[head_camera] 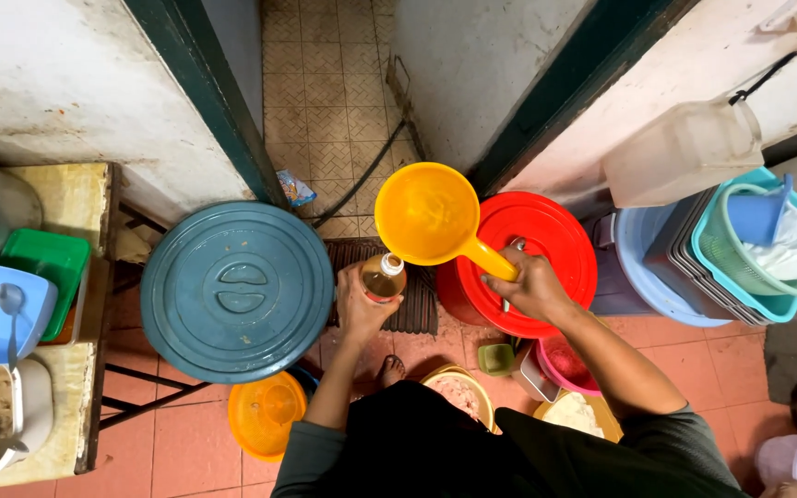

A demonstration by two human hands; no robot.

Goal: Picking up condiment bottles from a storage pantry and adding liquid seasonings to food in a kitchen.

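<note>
My left hand (pixel 360 304) grips a small clear bottle (pixel 383 278) of amber liquid with a white neck, held upright over the floor mat. My right hand (pixel 532 286) holds the handle of a yellow plastic dipper (pixel 429 214), its bowl tilted just above and beside the bottle's mouth. Right behind my right hand sits a round red lid (pixel 546 235) on a container. A big blue-grey round lid (pixel 237 290) covers a barrel to the left of my left hand.
A dark ribbed mat (pixel 417 304) and a hose (pixel 362 180) lie in the doorway. An orange bowl (pixel 265 415), a pink bowl (pixel 569 364) and small tubs stand at my feet. Stacked blue and teal baskets (pixel 749 267) are at right; a cluttered table (pixel 57 369) at left.
</note>
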